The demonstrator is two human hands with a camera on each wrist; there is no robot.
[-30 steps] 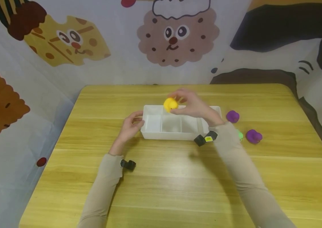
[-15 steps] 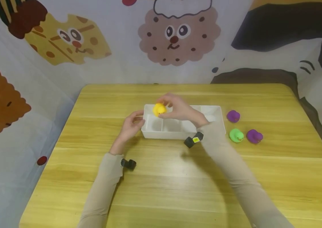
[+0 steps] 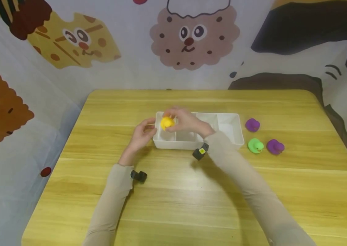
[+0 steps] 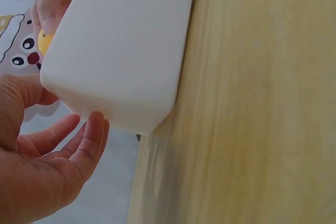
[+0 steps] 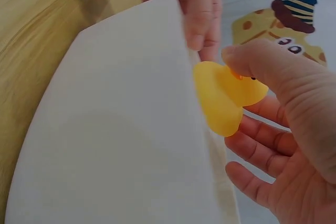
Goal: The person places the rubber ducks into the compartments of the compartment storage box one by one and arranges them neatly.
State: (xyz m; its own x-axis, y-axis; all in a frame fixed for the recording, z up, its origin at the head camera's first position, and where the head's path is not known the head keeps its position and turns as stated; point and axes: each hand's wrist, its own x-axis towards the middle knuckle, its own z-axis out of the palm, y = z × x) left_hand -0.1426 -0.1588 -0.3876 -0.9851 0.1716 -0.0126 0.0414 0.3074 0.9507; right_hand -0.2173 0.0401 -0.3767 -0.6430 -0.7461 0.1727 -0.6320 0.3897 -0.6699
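Note:
A white divided box lies lengthwise across the table. At its left end my left hand holds it, thumb at the rim and fingertips on the end wall. My right hand pinches a yellow rubber duck over the leftmost compartment. In the right wrist view the thumb presses the head of the duck, with fingers beneath, and its body sits right at the rim. The duck is mostly hidden behind the box in the left wrist view.
Right of the box lie a green rubber duck and two purple ones, one farther back and one to the right. A printed cloth hangs behind the wooden table.
My right hand has carried the yellow duck leftward and lower, to the leftmost compartment. The green duck, partly hidden by the sleeve before, shows fully. My left hand has stayed at the box's end.

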